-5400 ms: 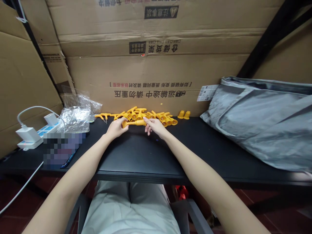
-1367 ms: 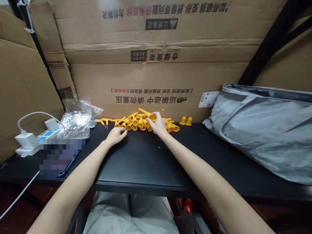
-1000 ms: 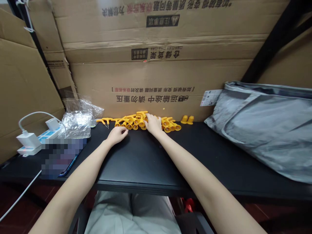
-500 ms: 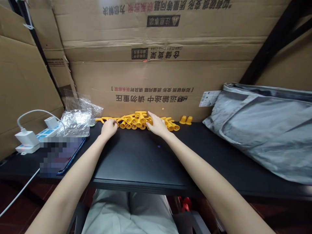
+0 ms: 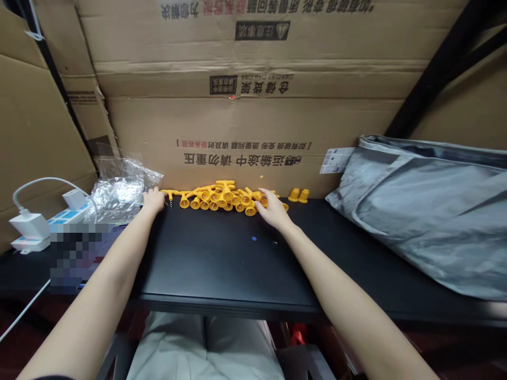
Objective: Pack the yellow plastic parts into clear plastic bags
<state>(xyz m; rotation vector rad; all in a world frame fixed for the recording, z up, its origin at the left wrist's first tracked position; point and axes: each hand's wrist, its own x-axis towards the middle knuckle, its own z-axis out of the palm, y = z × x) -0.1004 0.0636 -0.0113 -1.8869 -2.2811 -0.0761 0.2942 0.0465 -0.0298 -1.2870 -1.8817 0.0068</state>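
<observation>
Eleven o'clock: half-curled left hand (image 5: 152, 200) by yellow T-handled corkscrews (image 5: 170, 192), grip unclear; one o'clock: spread, empty right hand (image 5: 276, 211) beside corkscrew pile (image 5: 227, 196).

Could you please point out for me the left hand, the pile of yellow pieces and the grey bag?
Left hand (image 5: 153, 200), head view: the back of the hand.
Pile of yellow pieces (image 5: 227, 196), head view: a cup near its middle.
Grey bag (image 5: 430, 211), head view: its broad side.

Smooth, plastic-looking yellow pieces (image 5: 225, 193), some with shiny metal spirals (image 5: 171, 203), line the matt surface's (image 5: 214, 264) back edge; glossy, crinkled film (image 5: 116, 195) near its back-left corner; creased cloth-like bag (image 5: 428, 216) rightward.
</observation>
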